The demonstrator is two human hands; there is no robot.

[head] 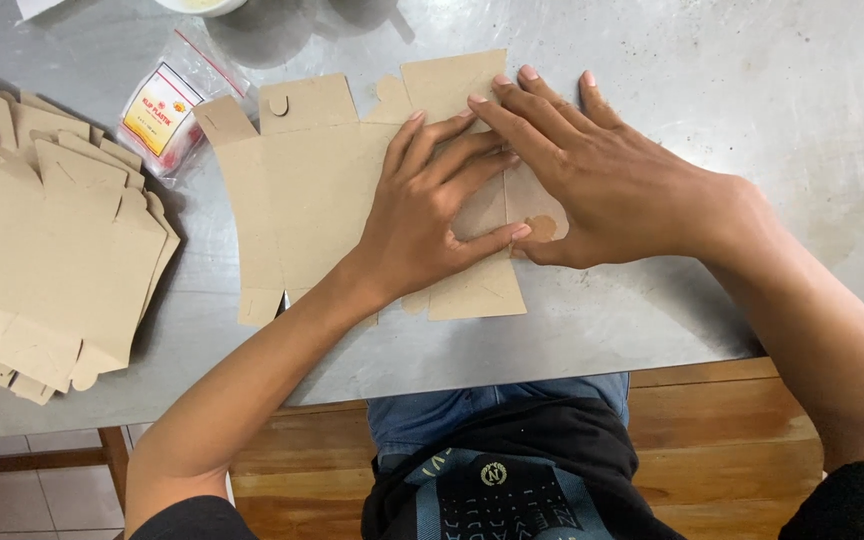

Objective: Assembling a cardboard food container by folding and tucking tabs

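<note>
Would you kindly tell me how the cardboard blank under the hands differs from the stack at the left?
The cardboard blank is a single sheet lying mid-table; the stack of blanks is many sheets, fanned unevenly at the table's left edge. The left hand and right hand press on the single blank; nothing touches the stack. Both are flat brown die-cut cardboard.

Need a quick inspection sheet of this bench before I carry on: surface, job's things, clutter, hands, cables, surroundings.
Surface: grey metal table, scuffed, with a wooden edge at the near side.
Job's things: flat brown cardboard box blank lying unfolded at the middle; a stack of like blanks at the left.
Clutter: small clear plastic bag with a red and yellow label beside the blank; a white dish rim at the far edge.
Hands: left hand and right hand both press flat on the blank's right part, fingers overlapping.
Cables: nothing seen.
Surroundings: tiled floor lower left; the person's lap below.
</note>
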